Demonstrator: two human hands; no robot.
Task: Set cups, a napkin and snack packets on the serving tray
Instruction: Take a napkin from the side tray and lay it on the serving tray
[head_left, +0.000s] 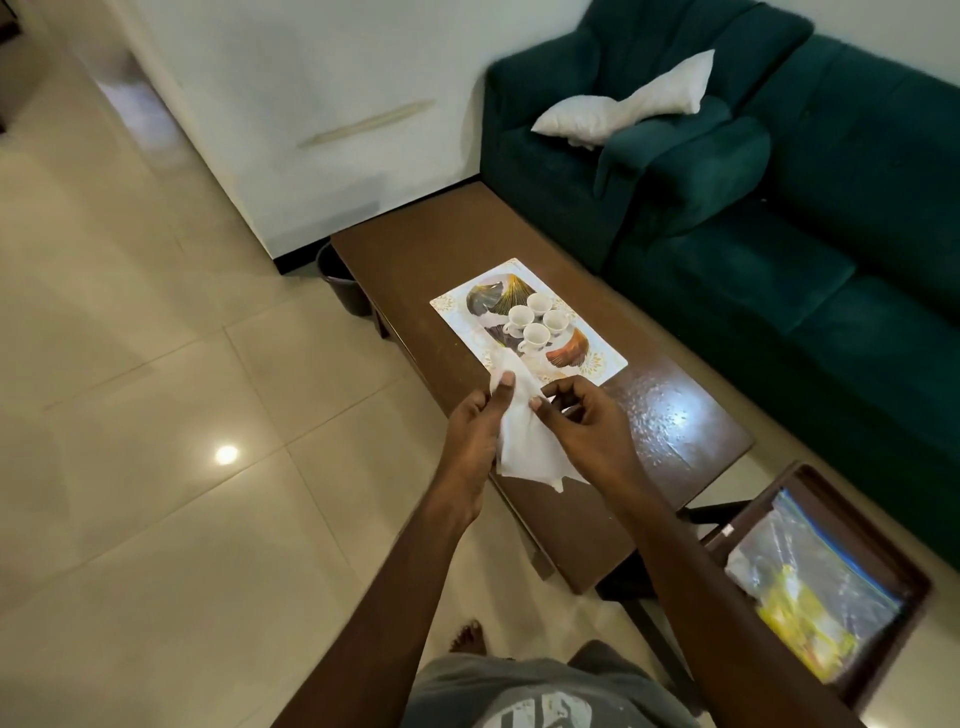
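Observation:
A flat patterned serving tray (597, 364) lies on the brown coffee table (457, 249). Several small white cups (536, 319) stand clustered at its middle. I hold a white napkin (524, 441) in the air above the table's near part, just short of the tray's near corner. My left hand (475, 431) pinches its upper left edge with thumb and fingers. My right hand (584, 428) grips its right side. A clear zip bag with yellow snack packets (805, 597) lies on a small dark side table at the lower right.
A dark green sofa (779, 234) with a white pillow (628, 106) runs along the table's far side. A dark bin (343, 280) stands on the tiled floor at the table's far left end. My bare foot (467, 639) is on the floor below.

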